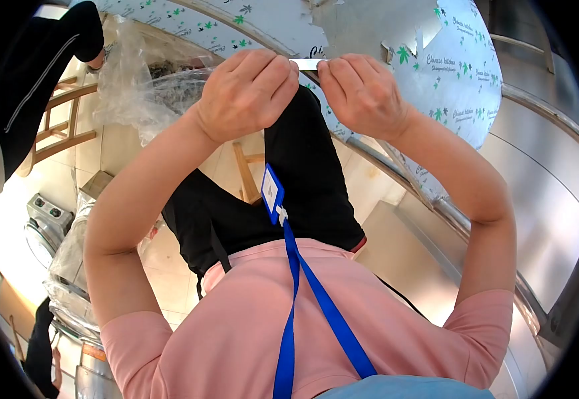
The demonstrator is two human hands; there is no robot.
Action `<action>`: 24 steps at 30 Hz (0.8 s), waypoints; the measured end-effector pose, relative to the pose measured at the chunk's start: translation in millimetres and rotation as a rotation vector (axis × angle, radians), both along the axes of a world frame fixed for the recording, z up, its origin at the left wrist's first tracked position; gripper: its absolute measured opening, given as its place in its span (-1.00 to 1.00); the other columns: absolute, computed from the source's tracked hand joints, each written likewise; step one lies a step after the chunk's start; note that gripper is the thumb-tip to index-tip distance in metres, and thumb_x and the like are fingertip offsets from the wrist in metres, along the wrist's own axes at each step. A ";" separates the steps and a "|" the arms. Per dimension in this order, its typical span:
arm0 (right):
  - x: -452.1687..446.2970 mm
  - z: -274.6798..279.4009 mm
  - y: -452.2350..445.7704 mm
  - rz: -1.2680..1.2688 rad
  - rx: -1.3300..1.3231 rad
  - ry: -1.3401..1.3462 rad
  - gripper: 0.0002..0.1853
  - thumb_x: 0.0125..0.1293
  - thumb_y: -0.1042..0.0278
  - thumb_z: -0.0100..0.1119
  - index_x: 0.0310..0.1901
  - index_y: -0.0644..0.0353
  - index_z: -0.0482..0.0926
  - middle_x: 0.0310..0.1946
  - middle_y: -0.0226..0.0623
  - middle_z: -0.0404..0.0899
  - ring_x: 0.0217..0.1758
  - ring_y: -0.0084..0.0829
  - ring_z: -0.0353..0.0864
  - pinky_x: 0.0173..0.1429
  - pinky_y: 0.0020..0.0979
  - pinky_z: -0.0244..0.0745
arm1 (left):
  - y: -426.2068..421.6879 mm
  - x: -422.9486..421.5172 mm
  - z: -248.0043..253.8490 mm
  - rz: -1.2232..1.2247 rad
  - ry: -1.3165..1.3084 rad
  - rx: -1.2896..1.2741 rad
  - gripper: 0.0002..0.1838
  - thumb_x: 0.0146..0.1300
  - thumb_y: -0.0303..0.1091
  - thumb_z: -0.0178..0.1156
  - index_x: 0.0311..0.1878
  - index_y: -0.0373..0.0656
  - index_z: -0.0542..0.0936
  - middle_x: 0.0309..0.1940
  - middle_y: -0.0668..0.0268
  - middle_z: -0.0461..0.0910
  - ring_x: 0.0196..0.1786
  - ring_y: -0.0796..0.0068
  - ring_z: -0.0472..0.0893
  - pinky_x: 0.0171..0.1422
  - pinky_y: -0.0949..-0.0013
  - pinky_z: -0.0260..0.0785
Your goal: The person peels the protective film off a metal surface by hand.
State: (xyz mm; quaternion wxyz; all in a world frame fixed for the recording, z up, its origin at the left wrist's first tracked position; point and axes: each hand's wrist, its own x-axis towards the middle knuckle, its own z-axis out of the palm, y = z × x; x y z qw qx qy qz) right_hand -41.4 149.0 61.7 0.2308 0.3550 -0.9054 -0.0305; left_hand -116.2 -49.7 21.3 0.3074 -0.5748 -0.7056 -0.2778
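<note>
White strip (308, 64) pinched betw L hand (246, 90) & R hand (367, 94), fingers curled tight — printed film (465, 80) part off metal panel (362, 32), rest still on.

The scene is viewed by one camera worn on the head, pitched steeply down and forward through a wide lens, its round field bordered by black. The pink shirt (229, 312) is seen nearest, at six o'clock; the left hand (248, 90) is framed farther out near eleven, the right hand (364, 93) near one, and floor (175, 279) is shown deeper at eight.
</note>
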 end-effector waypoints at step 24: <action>-15.3 5.7 20.3 0.195 -0.049 -0.067 -0.87 -0.02 0.49 0.29 -0.39 0.33 0.63 -0.41 -0.34 0.51 -0.30 -0.39 0.58 -0.20 -0.45 0.59 | 8.6 38.2 9.4 0.248 -0.138 -0.046 -0.86 -0.13 -0.42 0.21 -0.43 -0.21 0.60 -0.43 0.36 0.45 -0.30 0.44 0.51 -0.23 0.43 0.44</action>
